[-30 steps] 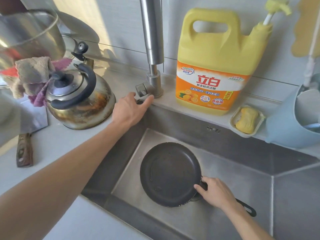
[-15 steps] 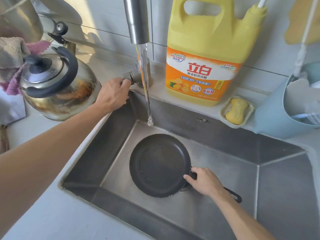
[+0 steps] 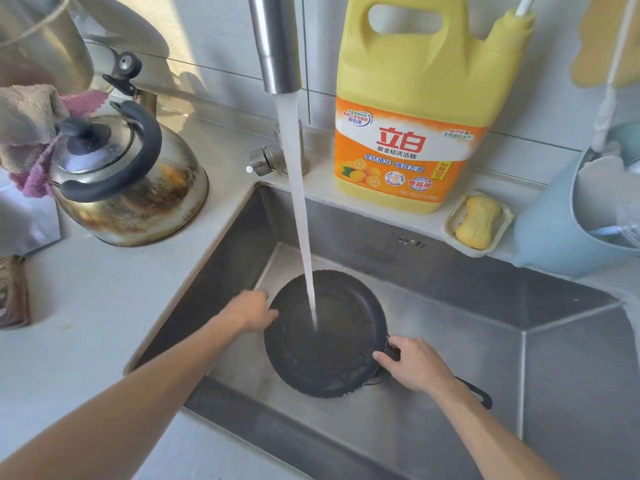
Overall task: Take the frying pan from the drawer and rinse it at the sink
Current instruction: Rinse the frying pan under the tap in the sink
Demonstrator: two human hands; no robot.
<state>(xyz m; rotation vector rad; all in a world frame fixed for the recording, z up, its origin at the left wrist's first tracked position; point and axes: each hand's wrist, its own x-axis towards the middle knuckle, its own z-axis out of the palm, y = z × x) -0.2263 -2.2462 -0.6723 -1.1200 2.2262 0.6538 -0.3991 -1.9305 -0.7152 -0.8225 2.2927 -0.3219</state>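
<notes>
A black frying pan (image 3: 332, 355) lies inside the steel sink (image 3: 450, 341). A full stream of water (image 3: 301, 220) falls from the faucet spout (image 3: 275, 43) into the pan's middle. My right hand (image 3: 414, 367) grips the pan's handle where it joins the rim; the handle's end (image 3: 479, 394) sticks out behind my wrist. My left hand (image 3: 251, 310) is at the pan's left rim, fingers touching the edge. The faucet lever (image 3: 259, 162) stands free at the sink's back.
A stained steel kettle (image 3: 128, 178) sits on the counter to the left, with cloths (image 3: 31, 123) beside it. A yellow detergent jug (image 3: 415, 109), a soap dish (image 3: 478, 221) and a blue basket (image 3: 554, 230) line the back ledge.
My left hand left the faucet lever and came down to the pan's left rim. The water grew from a thin trickle to a full stream into the pan.
</notes>
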